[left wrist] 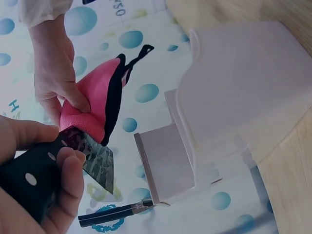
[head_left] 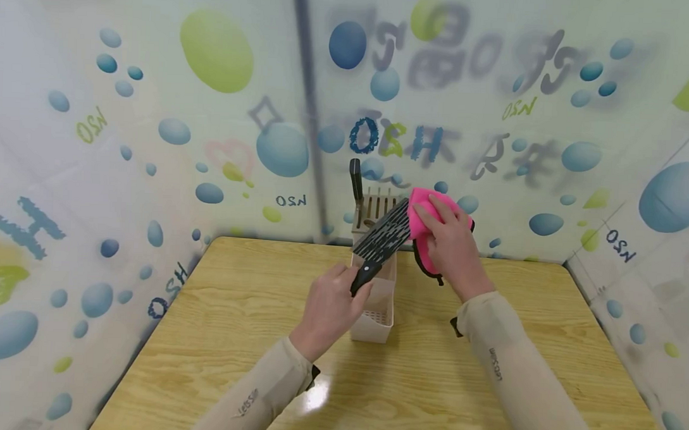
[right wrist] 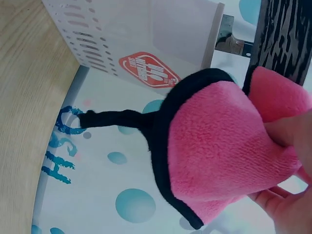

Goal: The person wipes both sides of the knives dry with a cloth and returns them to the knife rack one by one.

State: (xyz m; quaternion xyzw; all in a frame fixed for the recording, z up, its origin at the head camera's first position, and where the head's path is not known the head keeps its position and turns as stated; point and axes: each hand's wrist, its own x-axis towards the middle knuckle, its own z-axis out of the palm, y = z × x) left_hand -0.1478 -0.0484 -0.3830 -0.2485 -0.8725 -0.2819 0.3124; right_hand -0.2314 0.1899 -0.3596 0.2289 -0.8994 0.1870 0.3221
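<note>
head view: a broad knife (head_left: 382, 235) is held up at a slant above a wooden table (head_left: 237, 338), its black handle gripped by the left hand (head_left: 330, 303), whose fingers and thumb are curled closely round it. the dark, streaked blade is pointed up and to the right, and its far end is met by a pink cloth (head_left: 421, 205) edged in black. the cloth is held bunched by the right hand (head_left: 454, 244), with the fingers bent over it; in the right wrist view it is seen pinched between thumb and fingers, and a black strap (right wrist: 114, 118) is left hanging free from its edge. in the left wrist view the blade's end is shown touching the cloth. behind and below the knife, a pale rack (head_left: 371, 332) is stood on the table, and a second knife (head_left: 355, 180) is set nearly upright in its slotted rear part, handle uppermost. on the rack's side a red label (right wrist: 149, 69) is borne. the table is backed by a pale sheet (head_left: 135, 170) printed with blue and green ovals.
</note>
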